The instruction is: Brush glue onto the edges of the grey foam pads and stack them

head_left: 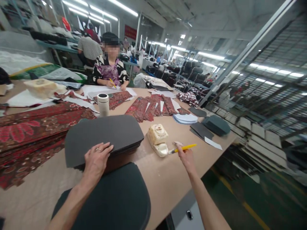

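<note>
My left hand (98, 157) lies on the near edge of a thick stack of dark grey panels (105, 129) with rounded corners, its fingers stretched over the top one. In my right hand (184, 156) is a brush (185, 147) with a yellow handle. The brush's bristle end points left, right beside the cup of white paste on a crusted, cream-coloured glue pot (158, 135); I cannot tell whether it touches. Nearest to me, below the stack, lies a dark green-black panel (120, 198) with rounded corners, partly under my left forearm.
Red patterned fabric strips (43, 124) are piled at left, with more (151, 107) mid-table. A white bottle (103, 104) stands behind the stack. Dark pieces (216, 124) lie near the right table edge. Across the table, a person (110, 68) holds a yellow tool; wire racking (268, 86) stands at right.
</note>
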`<act>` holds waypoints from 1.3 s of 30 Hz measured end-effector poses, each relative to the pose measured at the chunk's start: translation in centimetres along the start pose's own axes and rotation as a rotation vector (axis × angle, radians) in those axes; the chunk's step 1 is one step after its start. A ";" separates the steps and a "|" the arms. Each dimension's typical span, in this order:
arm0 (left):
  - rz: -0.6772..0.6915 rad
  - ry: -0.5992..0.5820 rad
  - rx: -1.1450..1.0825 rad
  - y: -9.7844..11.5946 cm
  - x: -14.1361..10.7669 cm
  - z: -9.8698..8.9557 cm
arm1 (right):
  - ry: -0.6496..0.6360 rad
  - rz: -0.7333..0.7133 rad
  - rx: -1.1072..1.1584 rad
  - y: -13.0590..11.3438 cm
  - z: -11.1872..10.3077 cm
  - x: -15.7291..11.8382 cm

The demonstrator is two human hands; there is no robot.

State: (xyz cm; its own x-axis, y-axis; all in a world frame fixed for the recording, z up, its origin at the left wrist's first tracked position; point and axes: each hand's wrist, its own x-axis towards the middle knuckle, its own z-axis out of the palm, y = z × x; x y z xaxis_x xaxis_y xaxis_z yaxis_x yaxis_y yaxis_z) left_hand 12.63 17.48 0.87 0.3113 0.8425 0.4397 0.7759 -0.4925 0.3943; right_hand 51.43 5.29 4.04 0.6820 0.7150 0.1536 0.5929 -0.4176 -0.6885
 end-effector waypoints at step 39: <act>-0.030 -0.003 0.071 2.2 -1.7 0.1 | -0.176 -0.621 -0.135 -0.8 0.5 1.0</act>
State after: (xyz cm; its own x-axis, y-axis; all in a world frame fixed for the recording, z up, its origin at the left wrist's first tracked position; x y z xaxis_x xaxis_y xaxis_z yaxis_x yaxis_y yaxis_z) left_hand 13.88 14.93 0.91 0.2887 0.8576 0.4256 0.8222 -0.4498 0.3488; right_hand 51.39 6.60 4.36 0.1225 0.9218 0.3678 0.9099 0.0437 -0.4125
